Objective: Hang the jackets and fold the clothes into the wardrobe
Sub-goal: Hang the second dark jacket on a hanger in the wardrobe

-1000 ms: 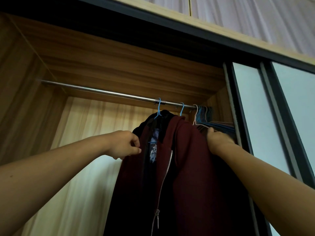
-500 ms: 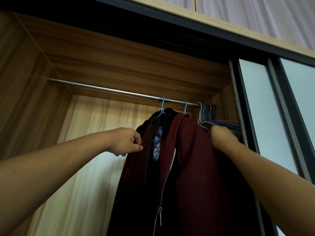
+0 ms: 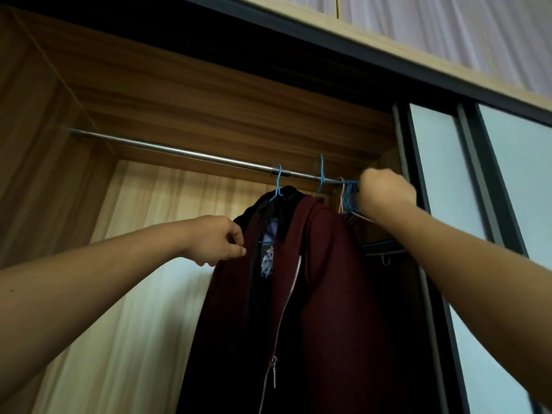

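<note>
A maroon zip hoodie (image 3: 325, 294) hangs from a blue hanger (image 3: 321, 174) on the steel rail (image 3: 179, 152). Behind it on the left, a black garment (image 3: 268, 213) hangs from a second blue hanger (image 3: 278, 183). My left hand (image 3: 216, 242) pinches the hoodie's left front edge at shoulder height. Up at the rail's right end, my right hand (image 3: 385, 194) is curled round a bunch of bare blue and pink hangers (image 3: 348, 198); its fingers are hidden behind the knuckles.
The wardrobe's wooden side wall (image 3: 35, 174) stands on the left and a pale back panel (image 3: 143, 294) lies behind. Sliding doors with dark frames (image 3: 466, 204) close the right side. The rail's left half carries nothing.
My right hand has risen from the hoodie's right shoulder up to the bunch of bare hangers at the rail. The left hand has kept its hold on the hoodie's edge.
</note>
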`<control>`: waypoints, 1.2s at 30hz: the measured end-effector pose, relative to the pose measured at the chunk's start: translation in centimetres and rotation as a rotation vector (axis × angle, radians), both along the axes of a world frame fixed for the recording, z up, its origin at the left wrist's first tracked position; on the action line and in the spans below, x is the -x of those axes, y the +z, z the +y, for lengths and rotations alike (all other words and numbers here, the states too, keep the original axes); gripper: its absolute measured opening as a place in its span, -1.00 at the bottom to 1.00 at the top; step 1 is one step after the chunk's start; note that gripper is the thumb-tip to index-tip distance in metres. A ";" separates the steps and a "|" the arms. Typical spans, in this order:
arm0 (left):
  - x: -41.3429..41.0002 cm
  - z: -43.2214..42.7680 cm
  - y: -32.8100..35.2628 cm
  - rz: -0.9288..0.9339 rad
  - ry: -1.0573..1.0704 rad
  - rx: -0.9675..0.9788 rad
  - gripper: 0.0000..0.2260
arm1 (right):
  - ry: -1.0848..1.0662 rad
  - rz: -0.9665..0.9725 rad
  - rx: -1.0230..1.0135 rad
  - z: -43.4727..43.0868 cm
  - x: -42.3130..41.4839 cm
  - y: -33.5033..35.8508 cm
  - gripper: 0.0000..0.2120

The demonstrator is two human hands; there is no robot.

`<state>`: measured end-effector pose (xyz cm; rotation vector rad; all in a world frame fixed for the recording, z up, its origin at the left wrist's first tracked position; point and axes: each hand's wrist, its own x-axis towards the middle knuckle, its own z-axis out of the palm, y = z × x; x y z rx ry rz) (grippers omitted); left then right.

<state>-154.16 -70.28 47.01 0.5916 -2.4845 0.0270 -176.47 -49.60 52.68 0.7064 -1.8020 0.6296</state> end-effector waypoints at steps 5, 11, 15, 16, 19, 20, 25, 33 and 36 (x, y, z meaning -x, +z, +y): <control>0.2 0.4 0.0 -0.008 -0.018 -0.001 -0.80 | 0.108 0.055 0.095 3.7 -2.5 3.3 -0.85; 0.5 1.5 -0.2 -0.013 -0.064 -0.010 -0.81 | 0.201 0.076 0.118 5.9 -4.7 4.2 -0.88; 0.7 2.2 -0.6 -0.003 -0.105 -0.028 -0.80 | 0.230 0.106 0.148 6.7 -6.5 3.8 -0.86; 0.7 2.4 -0.7 -0.003 -0.114 -0.031 -0.80 | 0.239 0.106 0.147 6.8 -6.9 3.9 -0.87; 0.5 2.8 -1.1 -0.014 -0.127 -0.030 -0.80 | 0.250 0.059 0.048 6.4 -8.2 3.9 -0.92; 0.4 2.9 -1.3 -0.021 -0.130 -0.033 -0.80 | 0.252 0.031 -0.013 6.2 -8.6 3.8 -0.89; -1.0 3.0 -2.4 -0.038 -0.129 -0.073 -0.79 | 0.288 -0.106 -0.288 4.6 -11.6 2.3 -0.74; -5.0 1.1 -4.3 -0.019 -0.077 -0.168 -0.78 | 0.712 -0.248 -0.219 -0.2 -15.9 -0.7 -0.65; -7.3 -0.3 -5.1 -0.006 -0.035 -0.190 -0.81 | 0.818 -0.321 -0.201 -2.9 -16.8 -2.0 -0.70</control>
